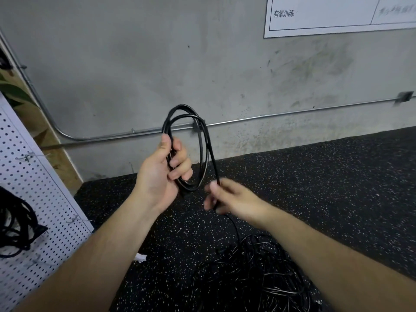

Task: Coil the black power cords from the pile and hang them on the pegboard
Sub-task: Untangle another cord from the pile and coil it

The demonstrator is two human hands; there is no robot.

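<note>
Black cord [202,154] in both hands [162,174] (pile [254,273] below)

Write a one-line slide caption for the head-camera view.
Left hand grips a black cord coil while the right hand pinches its trailing length above the pile on the floor.

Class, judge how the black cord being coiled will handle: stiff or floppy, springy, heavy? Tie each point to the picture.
Probably flexible yet springy: the cord holds open oval loops above the left hand. Let go, they would likely spring apart. Seemingly light: the right hand lifts the strand off the pile with a pinch.
</note>
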